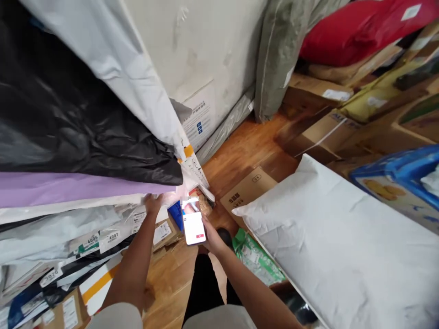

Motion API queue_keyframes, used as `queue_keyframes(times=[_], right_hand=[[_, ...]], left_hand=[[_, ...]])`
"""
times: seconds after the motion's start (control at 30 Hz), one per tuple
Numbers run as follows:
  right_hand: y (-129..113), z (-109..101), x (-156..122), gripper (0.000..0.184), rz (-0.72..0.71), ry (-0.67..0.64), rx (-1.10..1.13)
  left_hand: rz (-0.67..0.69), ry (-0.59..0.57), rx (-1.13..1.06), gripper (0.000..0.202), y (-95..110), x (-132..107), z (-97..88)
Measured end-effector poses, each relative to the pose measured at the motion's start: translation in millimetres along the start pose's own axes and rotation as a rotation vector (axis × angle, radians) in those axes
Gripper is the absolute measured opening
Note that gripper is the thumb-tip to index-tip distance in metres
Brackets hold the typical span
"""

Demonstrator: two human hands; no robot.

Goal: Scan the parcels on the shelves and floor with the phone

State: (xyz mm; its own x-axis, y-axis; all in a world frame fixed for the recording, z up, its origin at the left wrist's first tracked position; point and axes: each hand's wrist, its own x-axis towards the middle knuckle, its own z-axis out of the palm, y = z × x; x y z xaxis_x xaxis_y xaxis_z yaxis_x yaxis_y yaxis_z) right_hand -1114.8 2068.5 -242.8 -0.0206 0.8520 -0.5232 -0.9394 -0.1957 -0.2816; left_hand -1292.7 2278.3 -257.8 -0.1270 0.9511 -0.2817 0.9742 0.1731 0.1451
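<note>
In the head view my right hand [211,238] is closed around a smartphone [194,230], held upright with its lit screen facing me. The screen shows a picture at the top, a white panel and a small red button. My left hand [153,204] reaches to the stacked parcels on the left, by the edge of a purple parcel [85,188] and a brightly lit pale wrapping. Its fingers are blurred, so I cannot make out whether they grip anything. Below it lies a brown carton with a white label [162,232], beside a blue package [175,214].
A large black bag [78,109] tops the left stack, above labelled parcels [92,241]. A big white parcel [339,242] fills the right, near a green package [259,258] and a brown carton [248,192]. A red bag [360,32] lies further back. Wooden floor [236,146] shows between.
</note>
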Motion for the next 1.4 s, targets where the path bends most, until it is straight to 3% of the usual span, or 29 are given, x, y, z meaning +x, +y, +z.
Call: queue_keyframes(times=[0.2, 0.47, 0.97, 1.4], right_hand=[[20, 33, 60, 0.043, 0.007, -0.070, 0.081], [20, 61, 94, 0.046, 0.045, -0.084, 0.147], [13, 65, 102, 0.042, 0.075, -0.047, 0.196], [9, 65, 105, 0.041, 0.079, -0.033, 0.181]], left_hand=[[0.025, 0.121, -0.036, 0.041, -16, 0, 14.3], [0.047, 0.213, -0.077, 0.019, -17, 2, 17.5], [0.068, 0.216, -0.160, 0.032, -22, 4, 25.7], [0.046, 0.193, -0.176, 0.031, -10, -2, 17.9]])
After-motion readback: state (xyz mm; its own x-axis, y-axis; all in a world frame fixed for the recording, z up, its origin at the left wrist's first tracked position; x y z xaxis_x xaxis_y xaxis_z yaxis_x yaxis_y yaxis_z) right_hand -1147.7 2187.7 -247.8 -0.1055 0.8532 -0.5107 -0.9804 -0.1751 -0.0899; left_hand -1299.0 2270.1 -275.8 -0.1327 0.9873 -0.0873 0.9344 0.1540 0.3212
